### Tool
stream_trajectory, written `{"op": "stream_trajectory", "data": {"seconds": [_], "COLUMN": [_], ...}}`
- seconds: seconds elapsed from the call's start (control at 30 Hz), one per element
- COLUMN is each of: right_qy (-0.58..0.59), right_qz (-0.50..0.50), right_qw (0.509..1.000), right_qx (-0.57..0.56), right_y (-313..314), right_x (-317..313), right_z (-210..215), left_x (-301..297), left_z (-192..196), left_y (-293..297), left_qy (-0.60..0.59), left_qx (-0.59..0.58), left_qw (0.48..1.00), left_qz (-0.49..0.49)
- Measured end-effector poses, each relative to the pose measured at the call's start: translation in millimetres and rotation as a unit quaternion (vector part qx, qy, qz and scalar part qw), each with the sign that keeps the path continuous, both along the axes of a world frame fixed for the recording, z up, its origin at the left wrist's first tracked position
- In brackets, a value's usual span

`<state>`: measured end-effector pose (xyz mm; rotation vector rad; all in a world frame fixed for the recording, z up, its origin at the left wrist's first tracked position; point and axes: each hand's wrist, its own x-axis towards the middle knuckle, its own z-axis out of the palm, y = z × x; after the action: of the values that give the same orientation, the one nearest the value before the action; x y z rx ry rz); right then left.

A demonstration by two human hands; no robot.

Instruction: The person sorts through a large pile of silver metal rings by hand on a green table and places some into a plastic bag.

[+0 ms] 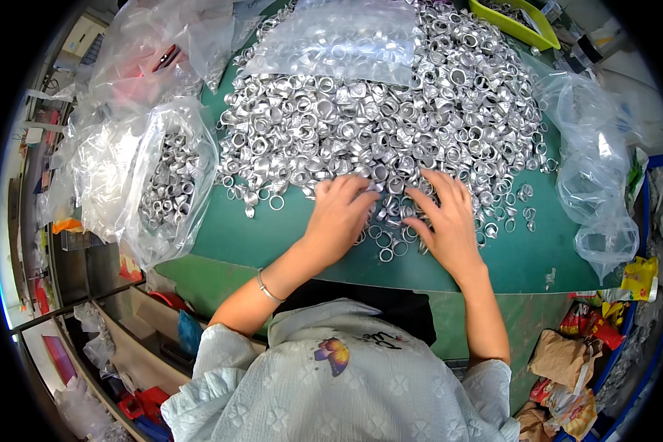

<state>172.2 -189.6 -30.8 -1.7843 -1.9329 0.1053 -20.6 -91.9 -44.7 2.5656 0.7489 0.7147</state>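
A broad heap of silver-coloured metal rings [361, 132] covers much of the green tabletop [272, 239]. At the heap's near edge, my left hand [339, 217] has its fingers bent and drawn together toward the thumb; what lies between the fingertips is too small to make out. My right hand [446, 221] rests opposite it with fingers spread apart, the tips touching rings. Between and just below the two hands lie several loose rings [385, 241]. A clear plastic bag [331, 40] lies flat over the far part of the heap.
On the left stands an open clear bag [205, 147] with more rings [171, 180] inside. Crumpled clear plastic [593, 162] lies along the right edge. A yellow-green tray [516, 22] sits at the far right. Below the table are a drawer [151, 331] and food packets [589, 324].
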Motion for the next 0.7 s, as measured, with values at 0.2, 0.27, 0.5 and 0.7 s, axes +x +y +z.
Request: {"op": "stream_trajectory", "data": {"seconds": [0.2, 0.27, 0.5, 0.7], "right_qy": [0.012, 0.003, -0.015, 0.027], "right_qz": [-0.074, -0.097, -0.257, -0.047], "right_qw": [0.995, 0.994, 0.964, 0.998], "right_qx": [0.063, 0.054, 0.074, 0.018], "right_y": [-18.9, -25.0, -39.3, -2.7], "right_x": [21.6, 21.4, 10.0, -46.7], "right_z": [-0.6, 1.8, 3.2, 19.1], "left_x": [-39.5, -45.6, -65.3, -69.3], "left_z": [-4.4, -0.8, 1.3, -7.2], "left_y": [-3.5, -5.6, -16.2, -19.6], "left_qy": [-0.065, -0.099, -0.127, -0.049], "left_qx": [-0.026, -0.074, -0.21, -0.178], "left_qw": [0.995, 0.987, 0.955, 0.97], "left_qz": [0.078, 0.105, 0.165, 0.158]}}
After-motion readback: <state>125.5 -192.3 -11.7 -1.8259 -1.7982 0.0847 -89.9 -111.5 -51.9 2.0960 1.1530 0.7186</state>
